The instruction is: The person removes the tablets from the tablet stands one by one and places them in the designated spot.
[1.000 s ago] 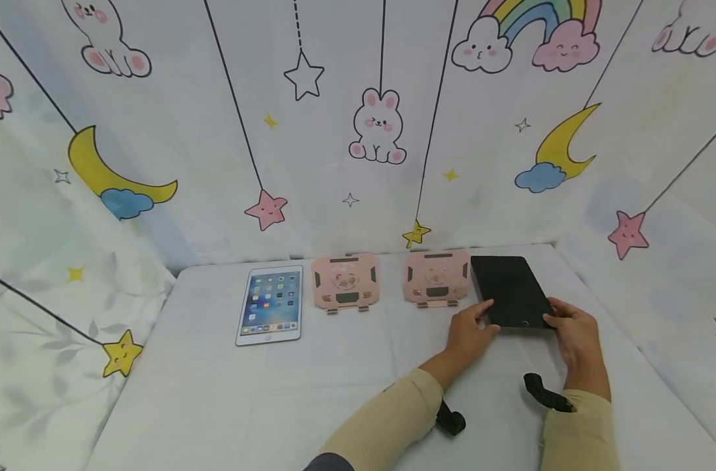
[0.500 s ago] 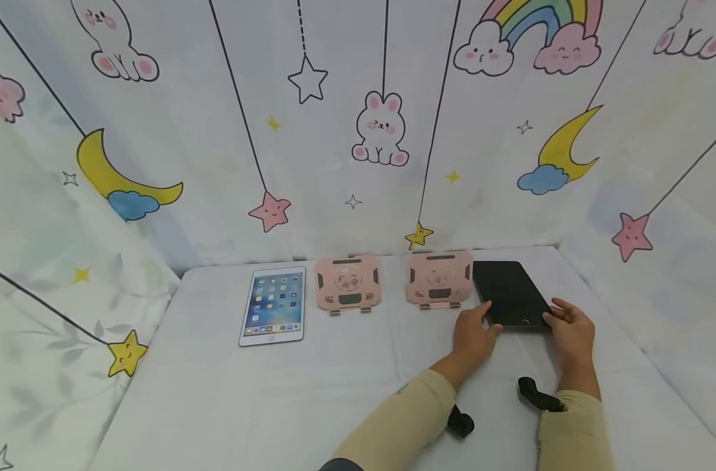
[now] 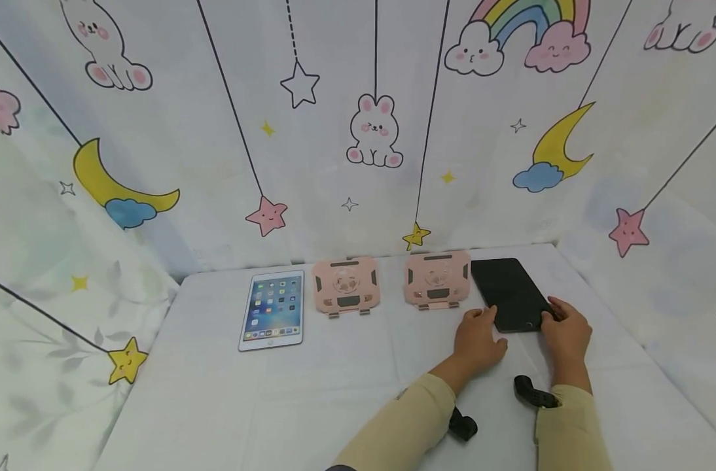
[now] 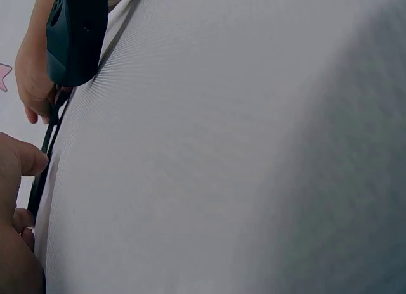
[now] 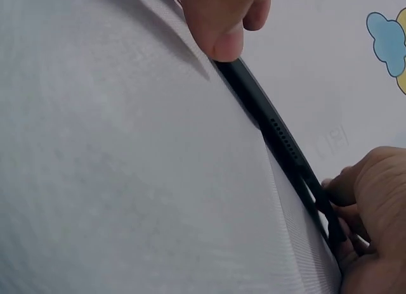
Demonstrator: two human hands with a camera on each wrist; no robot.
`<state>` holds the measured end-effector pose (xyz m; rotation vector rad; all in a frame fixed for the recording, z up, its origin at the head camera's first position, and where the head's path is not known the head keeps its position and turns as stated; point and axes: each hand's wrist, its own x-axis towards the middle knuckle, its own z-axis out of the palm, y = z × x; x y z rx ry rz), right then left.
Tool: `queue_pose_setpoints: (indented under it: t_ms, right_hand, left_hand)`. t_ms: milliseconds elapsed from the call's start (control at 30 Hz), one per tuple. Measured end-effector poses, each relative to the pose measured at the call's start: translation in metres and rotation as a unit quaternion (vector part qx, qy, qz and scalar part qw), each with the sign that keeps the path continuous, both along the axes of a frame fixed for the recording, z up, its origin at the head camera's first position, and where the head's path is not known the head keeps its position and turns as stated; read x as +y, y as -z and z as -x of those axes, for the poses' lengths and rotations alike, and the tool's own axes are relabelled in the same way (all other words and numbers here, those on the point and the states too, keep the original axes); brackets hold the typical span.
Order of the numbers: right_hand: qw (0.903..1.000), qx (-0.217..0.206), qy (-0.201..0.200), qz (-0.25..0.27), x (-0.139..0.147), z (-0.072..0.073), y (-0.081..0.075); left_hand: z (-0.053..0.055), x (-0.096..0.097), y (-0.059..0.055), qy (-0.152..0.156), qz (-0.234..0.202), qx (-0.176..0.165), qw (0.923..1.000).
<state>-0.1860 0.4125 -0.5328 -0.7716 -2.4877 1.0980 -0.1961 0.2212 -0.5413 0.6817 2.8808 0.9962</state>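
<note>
A black tablet [image 3: 514,294] lies face up on the white table, its round button on the near edge. My left hand [image 3: 477,340] is at its near left corner, fingers touching the side and thumb apart from the near edge. At the near right corner my right hand [image 3: 567,333] pinches the tablet, thumb above and fingers at its side. The right wrist view shows the tablet's thin edge [image 5: 279,132] with speaker holes, my right hand [image 5: 384,218] at its lower end. The undersides of the fingers are partly hidden.
Left of the black tablet lie two pink tablet stands [image 3: 437,278], folded flat, and a white tablet [image 3: 272,311] with a lit-looking app screen. Behind the table [image 3: 334,373] hangs a printed cloth [image 3: 317,150]. Black camera mounts [image 3: 535,392] sit on both wrists.
The black tablet's near edge has shifted slightly toward me. My left thumb has come off the near edge, while the right hand keeps its grip on the corner.
</note>
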Motion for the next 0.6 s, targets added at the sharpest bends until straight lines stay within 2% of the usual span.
queue_pose_setpoints:
  t_ms: [233,333,467,600]
  right_hand:
    - [0.9998,-0.015,0.013,-0.01,-0.006,-0.001,-0.004]
    - [0.9996,-0.017,0.015,-0.014,-0.006,0.0,-0.004]
    - [0.9996,-0.009,0.025,-0.01,-0.006,0.003,-0.004]
    - [0.9967,0.037,0.064,0.032,-0.011,0.01,-0.01]
  left_hand:
    - [0.0,-0.003,0.002,0.008,0.006,0.014,0.9999]
    - [0.002,-0.005,0.001,0.011,-0.006,0.01,0.9999]
    - [0.009,-0.01,0.0,0.029,-0.086,-0.025,0.9956]
    - [0.018,-0.024,-0.007,0.043,-0.192,-0.093,0.976]
